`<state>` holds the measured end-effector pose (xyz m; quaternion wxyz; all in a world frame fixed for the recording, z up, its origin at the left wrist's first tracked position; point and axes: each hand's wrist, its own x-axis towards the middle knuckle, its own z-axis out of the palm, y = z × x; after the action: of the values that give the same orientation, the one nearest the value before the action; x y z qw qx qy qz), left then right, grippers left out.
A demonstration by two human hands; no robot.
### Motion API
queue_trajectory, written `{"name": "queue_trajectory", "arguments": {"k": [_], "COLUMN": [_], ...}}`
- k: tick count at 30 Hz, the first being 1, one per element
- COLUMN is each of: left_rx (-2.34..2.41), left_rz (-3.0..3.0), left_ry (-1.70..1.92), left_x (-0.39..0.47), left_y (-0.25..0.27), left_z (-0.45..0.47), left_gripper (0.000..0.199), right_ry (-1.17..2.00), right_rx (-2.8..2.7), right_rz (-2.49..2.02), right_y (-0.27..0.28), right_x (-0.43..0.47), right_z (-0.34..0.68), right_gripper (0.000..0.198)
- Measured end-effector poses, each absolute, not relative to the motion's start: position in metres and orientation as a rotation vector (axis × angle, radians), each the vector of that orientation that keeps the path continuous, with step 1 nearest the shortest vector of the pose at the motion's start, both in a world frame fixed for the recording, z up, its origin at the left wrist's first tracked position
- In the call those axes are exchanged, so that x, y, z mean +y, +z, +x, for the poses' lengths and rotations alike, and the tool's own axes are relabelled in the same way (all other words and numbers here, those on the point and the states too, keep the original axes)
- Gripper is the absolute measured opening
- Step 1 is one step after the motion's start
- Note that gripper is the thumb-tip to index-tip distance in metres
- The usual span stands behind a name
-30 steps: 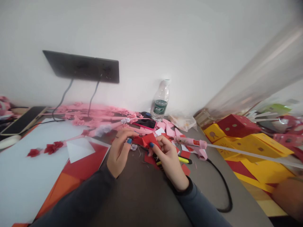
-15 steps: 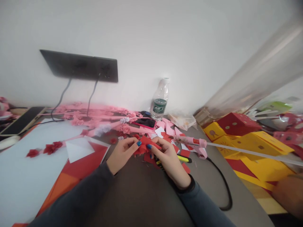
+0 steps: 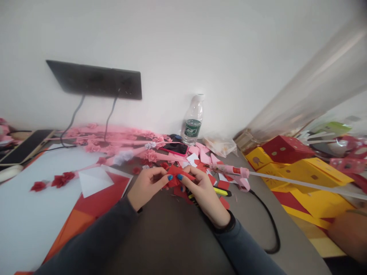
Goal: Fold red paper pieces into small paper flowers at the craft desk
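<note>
Between my two hands is a piece of red paper (image 3: 174, 176), folded or creased, its exact shape partly covered by fingers. My left hand (image 3: 147, 187) pinches its left side between thumb and fingers. On the other side my right hand (image 3: 204, 193) grips it the same way, the two thumbs almost meeting. Just beyond the right hand lie a yellow and black utility knife (image 3: 222, 191) and a pink glue gun (image 3: 231, 170) with a long white glue stick in its back. Red and pink paper scraps (image 3: 204, 156) are scattered behind the hands.
A water bottle (image 3: 192, 124) stands by the wall near a pink-edged phone (image 3: 175, 148). Pink paper flower stems (image 3: 123, 133) lie along the back. White and red sheets (image 3: 94, 181) spread at left. Yellow and red boxes (image 3: 304, 173) fill the right, beside another person's arm (image 3: 348, 233).
The left thumb has shifted slightly right along the red paper, and the paper sits flatter and more spread between the thumbs. The view has moved very slightly.
</note>
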<state>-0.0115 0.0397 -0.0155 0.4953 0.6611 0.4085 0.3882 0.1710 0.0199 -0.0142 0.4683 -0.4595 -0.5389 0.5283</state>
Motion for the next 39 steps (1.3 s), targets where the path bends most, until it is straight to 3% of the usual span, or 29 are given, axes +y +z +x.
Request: {"name": "queue_trajectory", "arguments": {"k": [27,39], "left_rx": [1.014,0.978], "left_rz": [1.67,1.739], "left_ry": [0.889,0.854], "left_x": [0.0324,0.0313], "left_y": [-0.0179,-0.0135], "left_z": [-0.0085,-0.0076], "left_gripper": [0.036,0.038], "right_ry": [1.178,1.347], "right_rx": [-1.569,-1.308], "right_rz": [-1.189,-1.163], "right_y": [-0.0075,-0.0146], "right_x": [0.0179,0.0192], "right_z": [0.1697,0.1704], "right_gripper": [0.03,0.033]}}
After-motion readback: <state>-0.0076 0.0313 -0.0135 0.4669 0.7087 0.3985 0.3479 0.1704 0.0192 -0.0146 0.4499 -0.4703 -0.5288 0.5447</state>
